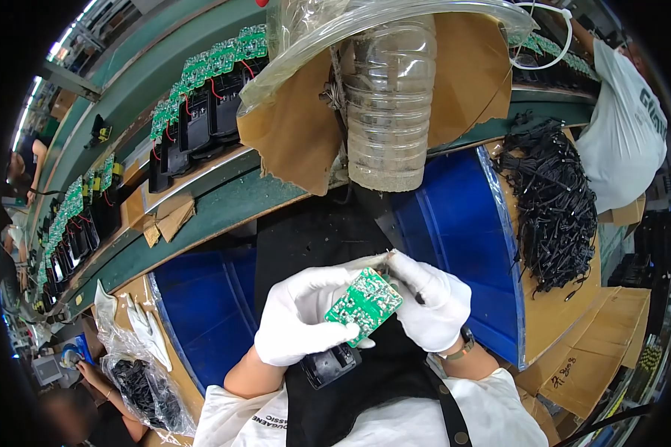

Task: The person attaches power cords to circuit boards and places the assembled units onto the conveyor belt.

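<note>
A green circuit board (367, 304) with many solder points faces me in front of my apron. My left hand (294, 316), in a white glove, grips it with the thumb lying over its lower left edge. Below the board hangs a black plastic case (331, 366), close under the left fingers; how it is joined to the board is hidden. My right hand (434, 302), also gloved, is closed beside the board's upper right edge. Something small and dark shows at its fingers, too hidden to name.
Circuit boards in black cases (209, 112) line the green bench ahead. A cut plastic bottle (391, 104) hangs in front of cardboard. Blue bins (462, 223) flank me. Black cables (552, 208) are heaped at right. Spare gloves (147, 331) lie left. Co-workers (622, 127) are nearby.
</note>
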Tool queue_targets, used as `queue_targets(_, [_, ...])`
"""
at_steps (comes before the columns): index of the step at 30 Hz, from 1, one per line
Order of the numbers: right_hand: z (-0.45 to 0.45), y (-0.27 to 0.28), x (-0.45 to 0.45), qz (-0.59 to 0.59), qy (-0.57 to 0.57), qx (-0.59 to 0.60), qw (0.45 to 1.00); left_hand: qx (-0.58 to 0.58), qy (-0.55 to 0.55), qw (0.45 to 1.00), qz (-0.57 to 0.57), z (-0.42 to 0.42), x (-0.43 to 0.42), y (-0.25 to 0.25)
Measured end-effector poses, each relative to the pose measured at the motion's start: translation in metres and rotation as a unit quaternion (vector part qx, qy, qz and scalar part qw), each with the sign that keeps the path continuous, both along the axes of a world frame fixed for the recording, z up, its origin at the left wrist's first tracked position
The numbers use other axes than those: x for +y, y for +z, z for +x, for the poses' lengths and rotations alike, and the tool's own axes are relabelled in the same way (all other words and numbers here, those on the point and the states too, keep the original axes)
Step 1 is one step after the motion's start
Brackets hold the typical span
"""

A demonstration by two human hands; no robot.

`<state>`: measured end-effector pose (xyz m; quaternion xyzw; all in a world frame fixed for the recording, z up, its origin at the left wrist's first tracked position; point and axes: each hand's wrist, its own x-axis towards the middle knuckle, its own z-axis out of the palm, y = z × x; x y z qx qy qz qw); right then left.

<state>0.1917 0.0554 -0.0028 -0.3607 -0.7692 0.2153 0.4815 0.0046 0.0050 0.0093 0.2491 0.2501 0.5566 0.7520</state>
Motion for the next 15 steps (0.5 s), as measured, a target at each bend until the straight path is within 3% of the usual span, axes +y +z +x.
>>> queue_targets(4, [0.002,0.002,0.006,-0.051,0.006,0.036,0.998,0.051,0.051,0.997,-0.007,-0.004,0.011,0.001])
queue_targets(8, [0.016,-0.002,0.014,-0.183,0.015,0.275,0.944,0.059,0.070,0.996,0.024,-0.005,0.024,-0.006])
queue_targets(10, [0.025,0.005,0.023,-0.219,0.045,0.294,0.929,0.080,0.063,0.994,0.050,-0.005,0.031,-0.014])
queue_targets(15, [0.015,0.014,0.042,-0.135,-0.004,0.190,0.972,0.177,0.096,0.976,0.085,0.007,0.046,-0.021])
